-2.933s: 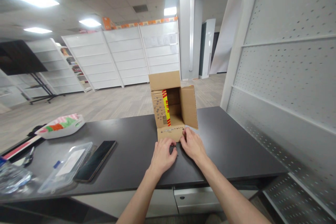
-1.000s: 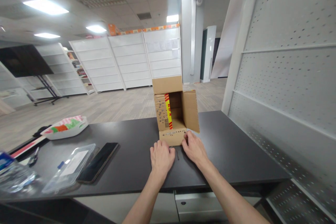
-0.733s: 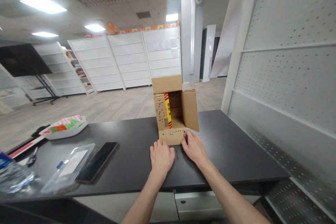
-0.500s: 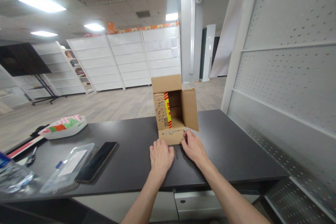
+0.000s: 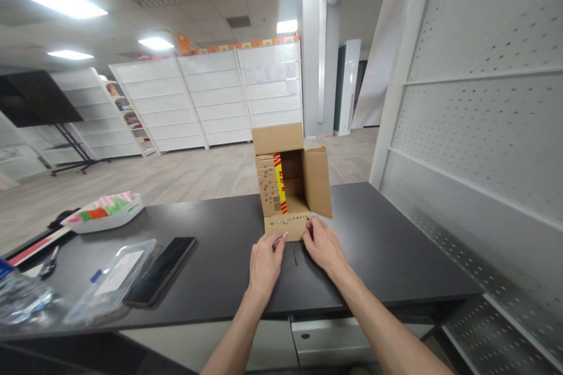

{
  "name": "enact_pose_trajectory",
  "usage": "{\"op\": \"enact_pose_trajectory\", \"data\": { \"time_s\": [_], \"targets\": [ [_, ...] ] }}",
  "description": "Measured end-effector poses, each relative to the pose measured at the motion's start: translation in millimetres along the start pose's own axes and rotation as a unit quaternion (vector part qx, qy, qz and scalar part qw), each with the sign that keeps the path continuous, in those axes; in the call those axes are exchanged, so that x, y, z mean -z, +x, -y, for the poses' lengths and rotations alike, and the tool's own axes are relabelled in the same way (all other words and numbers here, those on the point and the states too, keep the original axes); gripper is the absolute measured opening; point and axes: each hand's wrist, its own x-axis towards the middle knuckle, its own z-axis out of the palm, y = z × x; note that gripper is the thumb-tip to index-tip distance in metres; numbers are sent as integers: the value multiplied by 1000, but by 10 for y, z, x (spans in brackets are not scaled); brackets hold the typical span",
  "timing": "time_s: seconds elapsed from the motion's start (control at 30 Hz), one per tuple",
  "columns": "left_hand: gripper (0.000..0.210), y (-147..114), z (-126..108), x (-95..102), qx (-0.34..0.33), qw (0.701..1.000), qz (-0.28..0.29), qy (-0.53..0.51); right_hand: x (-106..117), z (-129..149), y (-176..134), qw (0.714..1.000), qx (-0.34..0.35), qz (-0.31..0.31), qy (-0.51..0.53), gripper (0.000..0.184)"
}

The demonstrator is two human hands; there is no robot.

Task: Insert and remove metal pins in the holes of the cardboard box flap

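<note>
A cardboard box (image 5: pixel 294 179) stands on the dark tabletop, its open side facing me and its flaps folded out. Holes and small grey round spots mark its left flap and its front flap (image 5: pixel 288 227). My left hand (image 5: pixel 265 261) is closed, pinching a thin pointed metal piece (image 5: pixel 281 238) between thumb and fingertips, just before the front flap. With fingers bent, my right hand (image 5: pixel 324 244) grips that flap's right corner. On the table between the hands lies another thin metal piece (image 5: pixel 295 255).
To the left lie a black phone (image 5: pixel 162 269), a clear plastic case (image 5: pixel 114 281), a water bottle (image 5: pixel 20 296), a pen (image 5: pixel 50 262) and a white basket (image 5: pixel 105 220) with colourful contents. A perforated white panel (image 5: pixel 475 146) rises along the right side of the table (image 5: pixel 387 252).
My left hand has turned and lifted slightly from the tabletop, and the thin metal piece now shows in its fingers. My right hand stays at the flap.
</note>
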Motion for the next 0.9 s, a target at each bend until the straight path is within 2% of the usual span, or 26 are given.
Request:
{"op": "enact_pose_trajectory", "data": {
  "time_s": [0.2,0.37,0.57,0.9],
  "targets": [
    [30,21,14,9,-1,997,-63,-49,19,18,2,1000,-1,5,-2,2],
    [25,29,28,27,46,987,-85,-129,24,20,4,1000,-6,8,-4,2],
    [35,57,56,18,87,963,-96,-236,21,23,7,1000,-7,12,-1,2],
    [29,232,-138,-3,20,964,-118,-236,5,4,11,1000,-3,8,-9,4]
  ]
}}
